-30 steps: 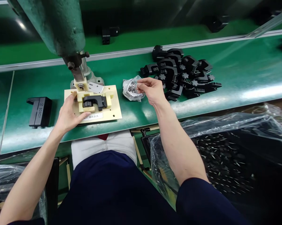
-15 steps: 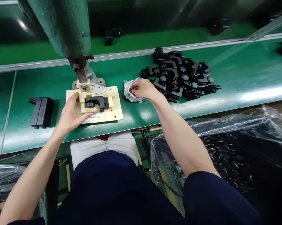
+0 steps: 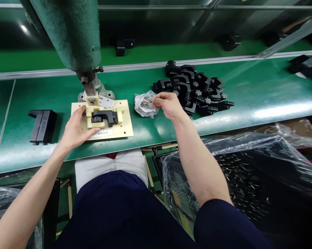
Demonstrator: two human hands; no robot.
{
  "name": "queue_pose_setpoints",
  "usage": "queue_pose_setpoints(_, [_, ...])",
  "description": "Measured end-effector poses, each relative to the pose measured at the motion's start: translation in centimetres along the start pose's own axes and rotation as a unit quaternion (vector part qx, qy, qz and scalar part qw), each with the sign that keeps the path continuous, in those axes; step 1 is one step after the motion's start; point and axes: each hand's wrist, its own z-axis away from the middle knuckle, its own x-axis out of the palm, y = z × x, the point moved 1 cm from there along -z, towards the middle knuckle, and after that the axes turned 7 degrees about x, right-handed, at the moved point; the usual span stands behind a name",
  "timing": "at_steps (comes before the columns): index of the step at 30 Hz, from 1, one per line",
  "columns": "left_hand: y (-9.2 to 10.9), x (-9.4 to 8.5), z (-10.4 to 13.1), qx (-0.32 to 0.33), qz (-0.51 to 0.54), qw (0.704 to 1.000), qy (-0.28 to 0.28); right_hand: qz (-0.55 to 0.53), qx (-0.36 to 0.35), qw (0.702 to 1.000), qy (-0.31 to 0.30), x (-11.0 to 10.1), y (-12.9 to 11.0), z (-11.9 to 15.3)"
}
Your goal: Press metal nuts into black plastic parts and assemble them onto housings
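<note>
My left hand (image 3: 74, 128) rests on the left side of the cream fixture plate (image 3: 128, 128), thumb and fingers apart around the corner of its raised block. A black curved plastic part (image 3: 107, 115) lies in that block, under the press head (image 3: 89, 88). My right hand (image 3: 167, 103) is at the right rim of a small clear plastic bag (image 3: 148, 112), fingertips pinched together. Whatever is between them is too small or hidden to make out. Small shiny metal pieces (image 3: 144, 102) show inside the bag.
A pile of black plastic parts (image 3: 181, 81) lies right of the bag. One black block-shaped part (image 3: 43, 126) stands left of the fixture. The green press column (image 3: 67, 31) rises over the bench. Below right sits a plastic-lined bin (image 3: 249, 186) of small dark parts.
My right hand has drawn back from inside the bag to its right rim, so the metal pieces now show. My left hand stays on the fixture. The view has shifted slightly.
</note>
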Motion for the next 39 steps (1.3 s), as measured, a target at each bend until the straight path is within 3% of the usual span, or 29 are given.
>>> queue_pose_setpoints(4, [0.0, 0.0, 0.0, -0.004, -0.001, 1.000, -0.003, 0.000, -0.024, 1.000, 0.017, -0.1, -0.1, 0.2])
queue_pose_setpoints(7, [-0.1, 0.0, 0.0, -0.004, -0.006, 1.000, -0.003, 0.132, -0.065, 0.989, 0.021, -0.1, -0.9, 0.6])
queue_pose_setpoints(10, [-0.1, 0.0, 0.0, -0.008, -0.016, 1.000, -0.002, 0.331, -0.103, 0.938, 0.003, -0.2, -2.1, 0.6])
queue_pose_setpoints(13, [0.1, 0.0, 0.1, -0.007, -0.021, 1.000, -0.007, 0.407, -0.135, 0.903, -0.019, -0.8, -3.2, -0.1])
queue_pose_setpoints(16, [-0.1, 0.0, -0.1, -0.001, -0.018, 1.000, -0.005, 0.358, -0.168, 0.918, -0.034, -1.5, -3.9, -0.8])
queue_pose_setpoints(20, [-0.8, -0.1, -0.1, 0.024, -0.010, 1.000, 0.009, 0.156, -0.188, 0.967, -0.076, -0.6, -4.1, 1.3])
queue_pose_setpoints(23, [-0.2, 0.0, 1.2, 0.098, 0.015, 0.989, 0.113, 0.080, -0.267, 0.958, -0.072, 1.9, -3.7, 5.8])
queue_pose_setpoints(25, [1.4, 0.1, 3.2, 0.130, 0.074, 0.963, 0.223, 0.075, -0.312, 0.944, -0.075, 3.8, -3.1, 9.2])
queue_pose_setpoints(27, [3.9, 0.2, 5.4, 0.083, 0.190, 0.941, 0.266, 0.067, -0.340, 0.934, -0.087, 5.3, -2.5, 12.1])
queue_pose_setpoints(29, [6.5, 0.5, 6.9, -0.037, 0.344, 0.915, 0.208, 0.058, -0.368, 0.924, -0.084, 6.4, -2.1, 14.0])
queue_pose_setpoints(31, [8.6, 0.6, 7.6, -0.156, 0.475, 0.857, 0.127, 0.070, -0.401, 0.911, -0.070, 7.1, -1.7, 15.0])
queue_pose_setpoints(33, [9.8, 0.5, 7.7, -0.235, 0.560, 0.792, 0.062, 0.105, -0.449, 0.886, -0.054, 7.7, -1.5, 15.6])
queue_pose_setpoints(36, [10.1, 0.2, 7.3, -0.292, 0.624, 0.725, -0.009, 0.150, -0.553, 0.817, -0.055, 8.2, -1.4, 16.0])
queue_pose_setpoints(39, [10.0, 0.0, 7.3, -0.313, 0.653, 0.688, -0.041, 0.155, -0.649, 0.739, -0.089, 8.6, -1.5, 16.0])
